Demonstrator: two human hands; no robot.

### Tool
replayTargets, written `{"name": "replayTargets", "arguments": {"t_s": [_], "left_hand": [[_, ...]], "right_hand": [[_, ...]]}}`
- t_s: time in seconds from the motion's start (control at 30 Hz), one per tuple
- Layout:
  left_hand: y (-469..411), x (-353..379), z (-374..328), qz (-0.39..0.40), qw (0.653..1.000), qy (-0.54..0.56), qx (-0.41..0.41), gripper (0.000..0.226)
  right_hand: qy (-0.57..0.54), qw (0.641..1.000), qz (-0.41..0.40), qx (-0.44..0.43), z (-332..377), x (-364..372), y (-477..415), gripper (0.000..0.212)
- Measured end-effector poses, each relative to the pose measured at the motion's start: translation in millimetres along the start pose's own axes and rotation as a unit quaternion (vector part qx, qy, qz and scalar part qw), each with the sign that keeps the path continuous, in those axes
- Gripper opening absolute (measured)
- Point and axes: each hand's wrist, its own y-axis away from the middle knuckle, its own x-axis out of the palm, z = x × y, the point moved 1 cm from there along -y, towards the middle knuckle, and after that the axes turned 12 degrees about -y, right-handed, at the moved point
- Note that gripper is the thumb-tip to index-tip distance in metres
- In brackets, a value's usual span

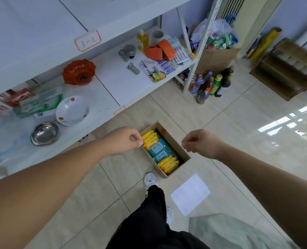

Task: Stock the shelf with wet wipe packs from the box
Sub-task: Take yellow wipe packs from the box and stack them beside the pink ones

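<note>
left hand [125, 141] & right hand [201, 142] above box [176, 143], each grip curled, empty. wet wipe packs [159, 151] in box on floor [221, 123]. risk: shelf [127, 83] cluttered w/ bowls [71, 110], pack could knock one.

The tiled floor [239, 141] carries an open cardboard box [176, 143], a white sheet [190, 194] and a cluster of bottles [212, 85]. On the white shelf [124, 81] sit a steel bowl [44, 133] and a flowered white bowl [71, 111].

Box [174, 141] open on top; shelf [113, 81] free between orange mould [79, 71] and grey fittings [127, 53]; bowls [71, 110] crowd left.
</note>
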Motion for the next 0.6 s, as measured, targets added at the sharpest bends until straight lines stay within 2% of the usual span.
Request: {"name": "replayTargets", "arguments": {"t_s": [0.37, 0.6], "left_hand": [[-138, 54, 1, 0.091, 0.995, 0.021, -0.018, 0.008], [-215, 119, 25, 0.113, 0.991, -0.011, -0.067, 0.014]], "right_hand": [[0.071, 0.992, 0.035, 0.097, -70, -28, -101, 0.007], [0.051, 0.987, 0.053, 0.14, -150, -17, -185, 0.006]]}}
